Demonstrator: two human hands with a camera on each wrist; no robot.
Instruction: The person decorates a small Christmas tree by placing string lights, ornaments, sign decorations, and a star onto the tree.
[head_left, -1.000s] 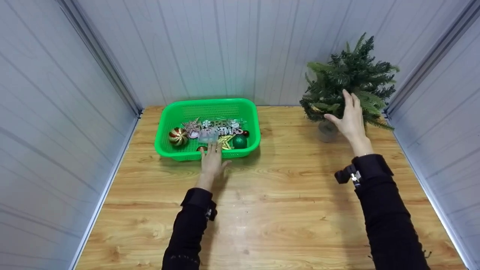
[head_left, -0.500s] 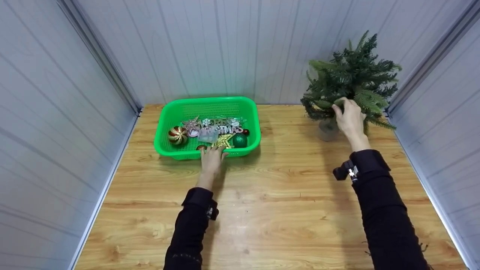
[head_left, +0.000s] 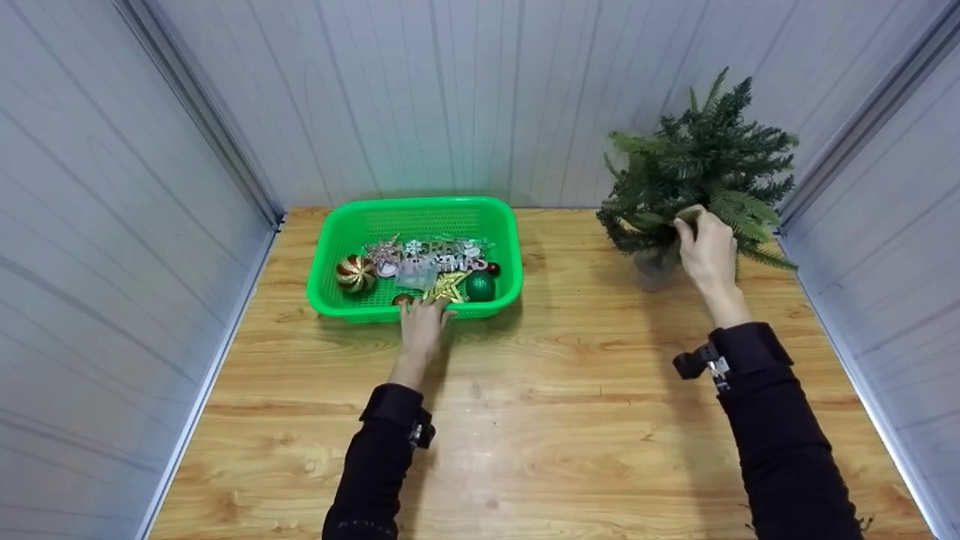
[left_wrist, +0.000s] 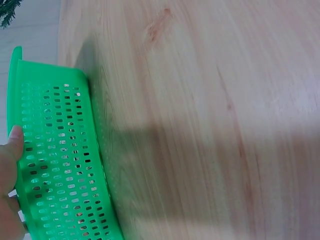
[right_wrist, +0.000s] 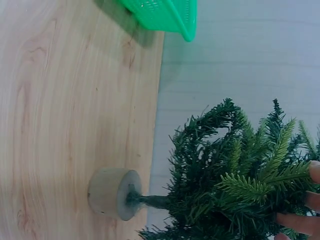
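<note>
My left hand (head_left: 422, 328) grips the near rim of a green plastic basket (head_left: 322, 304), fingers over the edge and thumb outside, as the left wrist view shows. In the basket lie a red-and-gold striped ball (head_left: 355, 274), a green glitter ball (head_left: 480, 286), a gold star (head_left: 450, 286), a pink star (head_left: 384, 250) and "Christmas" lettering (head_left: 461, 262). At the right, a small artificial Christmas tree (head_left: 697, 157) stands on a round base (head_left: 654, 270). My right hand (head_left: 709, 251) pinches a lower front branch (right_wrist: 250, 187), its fingertips partly hidden among the needles.
The wooden tabletop (head_left: 540, 420) spreads in front of both things. A pale panel wall (head_left: 480, 97) rises right behind the basket and tree, with side walls at left and right.
My left fingers, straight over the rim a second ago, have curled down onto it. My right hand has dropped lower on the tree and its spread fingers have closed on a branch.
</note>
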